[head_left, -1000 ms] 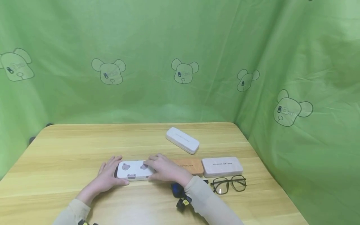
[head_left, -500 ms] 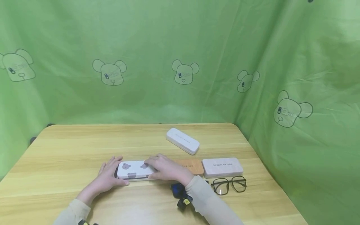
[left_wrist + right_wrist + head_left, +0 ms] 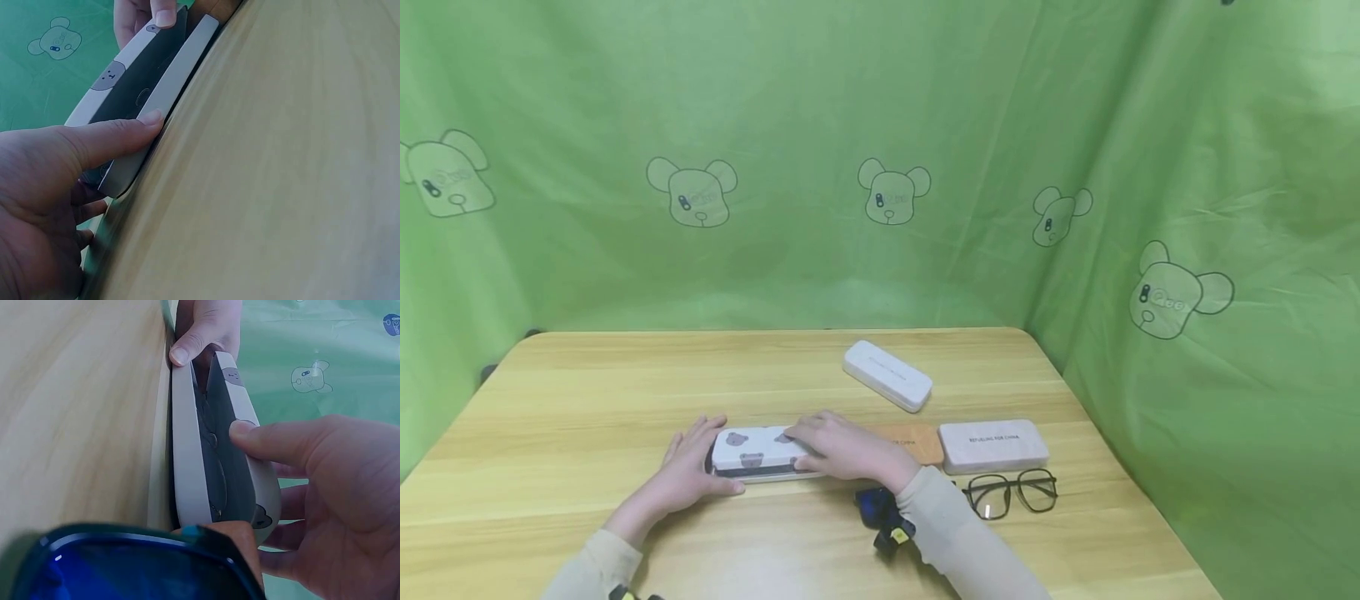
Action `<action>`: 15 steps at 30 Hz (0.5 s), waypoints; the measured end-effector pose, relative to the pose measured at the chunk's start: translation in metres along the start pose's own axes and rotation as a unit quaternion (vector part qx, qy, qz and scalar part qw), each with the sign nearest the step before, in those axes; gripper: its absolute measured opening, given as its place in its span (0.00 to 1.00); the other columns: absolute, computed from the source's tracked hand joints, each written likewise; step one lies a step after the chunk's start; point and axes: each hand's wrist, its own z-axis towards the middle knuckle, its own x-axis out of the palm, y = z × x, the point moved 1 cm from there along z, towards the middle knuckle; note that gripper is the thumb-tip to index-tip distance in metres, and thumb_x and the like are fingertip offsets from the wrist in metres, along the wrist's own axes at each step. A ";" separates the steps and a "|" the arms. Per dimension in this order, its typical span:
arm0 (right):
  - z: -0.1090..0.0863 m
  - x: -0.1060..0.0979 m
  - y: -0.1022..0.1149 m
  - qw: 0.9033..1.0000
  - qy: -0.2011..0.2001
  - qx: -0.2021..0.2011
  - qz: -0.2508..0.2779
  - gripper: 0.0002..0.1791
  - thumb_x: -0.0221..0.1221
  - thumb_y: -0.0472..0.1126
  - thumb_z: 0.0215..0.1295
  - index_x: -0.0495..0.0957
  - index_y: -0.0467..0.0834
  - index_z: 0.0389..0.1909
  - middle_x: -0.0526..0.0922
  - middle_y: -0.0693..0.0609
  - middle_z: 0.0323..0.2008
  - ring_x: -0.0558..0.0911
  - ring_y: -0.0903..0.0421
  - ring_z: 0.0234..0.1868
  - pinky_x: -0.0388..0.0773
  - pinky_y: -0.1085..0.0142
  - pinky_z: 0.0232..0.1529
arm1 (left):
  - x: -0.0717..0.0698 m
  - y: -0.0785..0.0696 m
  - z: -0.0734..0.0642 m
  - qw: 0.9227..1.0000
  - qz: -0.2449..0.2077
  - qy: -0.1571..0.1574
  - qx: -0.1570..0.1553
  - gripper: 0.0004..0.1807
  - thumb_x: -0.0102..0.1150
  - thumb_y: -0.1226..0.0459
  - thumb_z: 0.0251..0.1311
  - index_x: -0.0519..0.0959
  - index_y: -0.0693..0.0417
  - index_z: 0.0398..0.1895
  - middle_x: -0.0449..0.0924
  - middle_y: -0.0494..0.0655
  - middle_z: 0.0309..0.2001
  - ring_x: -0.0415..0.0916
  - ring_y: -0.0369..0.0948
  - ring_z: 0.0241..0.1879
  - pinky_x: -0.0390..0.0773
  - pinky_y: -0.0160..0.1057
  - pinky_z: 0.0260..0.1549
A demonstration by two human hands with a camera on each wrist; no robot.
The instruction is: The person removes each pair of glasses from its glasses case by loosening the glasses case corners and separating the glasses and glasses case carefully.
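Observation:
A white glasses case (image 3: pixel 748 446) with brown bear prints lies on the table, its lid partly raised. Its dark lining (image 3: pixel 134 94) shows through the gap, and a thin-rimmed pair of glasses (image 3: pixel 219 475) can be made out inside. My left hand (image 3: pixel 688 471) grips the left end of the case, thumb on the front wall of the base. At the other end, my right hand (image 3: pixel 846 450) holds the lid, its thumb at the lid's front edge and fingers over the top and back. Part of the case's right end is hidden behind that hand in the head view.
Right of the case lie an orange glasses case (image 3: pixel 913 442), partly covered by my forearm, and a pale pink case (image 3: pixel 992 446). Black-framed glasses (image 3: pixel 1011 493) and blue-lensed sunglasses (image 3: pixel 874 507) lie nearer. A white case (image 3: pixel 887 375) sits farther back. Green curtains (image 3: pixel 775 250) surround the table.
The front of the bear-print lid has risen under my right hand, and a dark gap has opened and widened along the front. My left hand has stayed in place.

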 end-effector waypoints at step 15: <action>-0.002 -0.004 -0.001 0.999 0.021 0.009 0.039 0.27 0.45 0.52 0.75 0.64 0.47 0.70 0.74 0.49 0.66 0.71 0.50 0.68 0.66 0.57 0.72 | 0.001 0.001 0.001 1.000 0.005 -0.002 0.002 0.56 0.77 0.51 0.35 0.62 0.69 0.67 0.53 0.69 0.73 0.38 0.67 0.74 0.29 0.71 0.68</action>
